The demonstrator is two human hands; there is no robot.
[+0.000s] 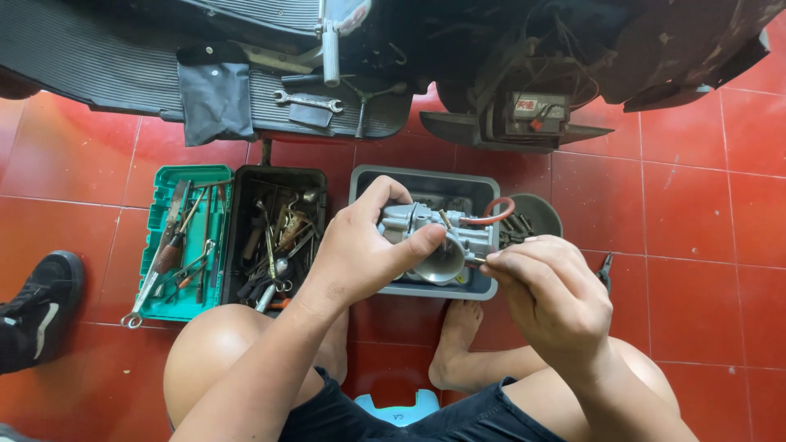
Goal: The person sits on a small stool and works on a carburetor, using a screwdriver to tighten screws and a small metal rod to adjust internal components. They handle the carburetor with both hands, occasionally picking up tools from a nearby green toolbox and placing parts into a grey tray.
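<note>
My left hand (pixel 364 245) grips a grey metal carburettor (pixel 438 237) from its left side, thumb across the round intake mouth. A short red hose (pixel 495 211) loops off the part's top right. My right hand (pixel 544 290) pinches a thin metal tool or small part against the carburettor's right side, near the intake; its tip is hidden by my fingers. Both hands hold the part above a grey plastic tray (pixel 426 182) on the red tiled floor.
A green toolbox tray (pixel 176 245) and a black toolbox (pixel 274 233) full of tools lie left. A scooter footboard (pixel 123 65) with a spanner (pixel 309 101) and black pouch (pixel 216 98) spans the top. A dark round bowl (pixel 536 213) sits right. Another person's shoe (pixel 37 307) is far left.
</note>
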